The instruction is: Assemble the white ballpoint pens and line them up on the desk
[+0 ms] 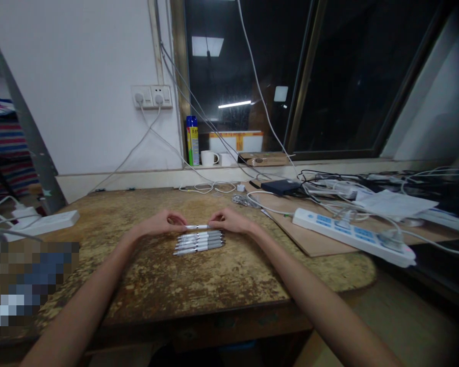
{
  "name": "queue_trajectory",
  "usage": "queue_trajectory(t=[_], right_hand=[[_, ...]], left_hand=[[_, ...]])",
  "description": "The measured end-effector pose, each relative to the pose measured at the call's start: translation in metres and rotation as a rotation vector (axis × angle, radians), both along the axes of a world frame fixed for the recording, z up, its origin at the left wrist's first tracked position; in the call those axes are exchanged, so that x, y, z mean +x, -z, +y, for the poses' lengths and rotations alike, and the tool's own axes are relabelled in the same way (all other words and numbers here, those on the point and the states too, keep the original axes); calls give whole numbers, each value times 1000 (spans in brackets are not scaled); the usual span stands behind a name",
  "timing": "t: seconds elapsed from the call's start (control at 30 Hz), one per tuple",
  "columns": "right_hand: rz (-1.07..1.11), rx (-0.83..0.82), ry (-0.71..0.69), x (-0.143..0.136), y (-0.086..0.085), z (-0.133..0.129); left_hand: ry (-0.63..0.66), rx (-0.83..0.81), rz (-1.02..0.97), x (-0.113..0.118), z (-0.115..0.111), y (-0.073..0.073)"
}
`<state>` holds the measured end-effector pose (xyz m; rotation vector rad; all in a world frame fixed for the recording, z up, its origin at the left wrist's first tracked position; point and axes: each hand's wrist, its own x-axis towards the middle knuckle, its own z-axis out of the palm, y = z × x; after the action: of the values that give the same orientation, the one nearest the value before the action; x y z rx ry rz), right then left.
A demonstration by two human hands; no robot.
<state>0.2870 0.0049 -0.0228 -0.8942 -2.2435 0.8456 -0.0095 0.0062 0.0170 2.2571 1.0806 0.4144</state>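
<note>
A white pen (197,227) lies crosswise between my two hands, just beyond a row of pens. My left hand (164,222) pinches its left end between thumb and fingers. At the other end, the fingertips of my right hand (229,220) close on the pen. Several white and grey pens (199,243) lie side by side on the worn wooden table (176,285), nearly parallel, their dark ends to the right. Whether the held pen touches the table or hovers slightly above it, I cannot tell.
To the right, a white power strip (352,237) rests by a brown board (309,239) with tangled cables, a black box (281,187) and papers (398,204). A spray can (192,141) and white mug (209,158) stand on the windowsill. Another power strip (46,227) sits left.
</note>
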Motion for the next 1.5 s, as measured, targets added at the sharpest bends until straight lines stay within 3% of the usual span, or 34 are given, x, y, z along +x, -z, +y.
queue_trajectory(t=[0.43, 0.53, 0.67, 0.8, 0.93, 1.1, 1.23, 1.37, 1.5], right_hand=[[78, -94, -8, -2, 12, 6], [149, -95, 55, -3, 16, 8], [173, -59, 214, -6, 20, 12], [231, -25, 387, -10, 28, 8], [338, -19, 515, -18, 42, -8], [430, -110, 594, -35, 46, -32], [531, -249, 621, -46, 39, -42], [633, -305, 675, -49, 35, -43], [668, -311, 661, -53, 32, -31]], left_hand=[[63, -92, -24, 1, -5, 4], [-27, -55, -109, 4, 1, 12], [-252, 98, -322, 16, 2, 26], [-443, 149, -505, 30, -13, 39], [-628, 48, -607, 42, -38, 52], [-728, -32, -691, 65, -62, 55], [-779, -77, -803, 76, -65, 58], [-790, -73, -917, 71, -52, 68], [-763, -52, -954, 64, -24, 74]])
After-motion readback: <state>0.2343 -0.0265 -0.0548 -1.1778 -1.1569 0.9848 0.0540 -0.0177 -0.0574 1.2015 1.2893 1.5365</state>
